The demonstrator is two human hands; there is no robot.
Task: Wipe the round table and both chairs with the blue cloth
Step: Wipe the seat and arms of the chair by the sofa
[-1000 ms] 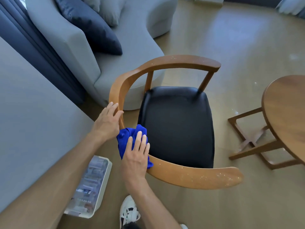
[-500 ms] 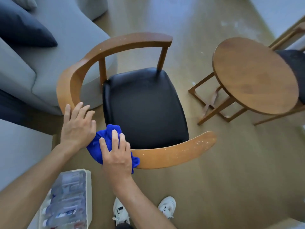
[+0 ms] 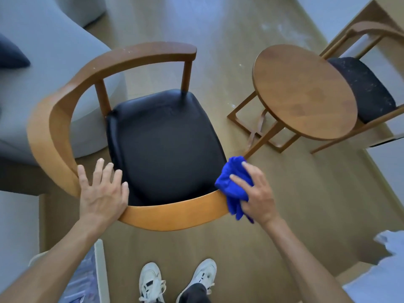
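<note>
Near armchair [image 3: 175, 215]: curved wooden back-and-arm rail around a black padded seat [image 3: 164, 145]; stands at the person's feet, its open side turned away from them.

Blue cloth [image 3: 234, 189]: bunched, pressed onto the rail at its right-hand end, part of it hanging over the outer edge. Likely placed there to take the rail in one sweep along the curve.

Right hand [image 3: 255, 193]: fingers spread over the cloth, lightly curved, pressing it down on the wood; whether the thumb pinches the fabric cannot be told.

Left hand [image 3: 102, 193]: flat, fingers straight and splayed, resting on the rail at the left bend; holds nothing. Judged to steady the chair against the push of the wiping.

Round table [image 3: 306, 92]: wooden top, well apart to the right.

Second chair [image 3: 363, 88]: behind the table, dark seat flecked with pale specks, apparently not yet wiped.

Grey sofa [image 3: 43, 62]: beyond the near chair, at left.

White trainers [image 3: 175, 281]: below the rail.
</note>
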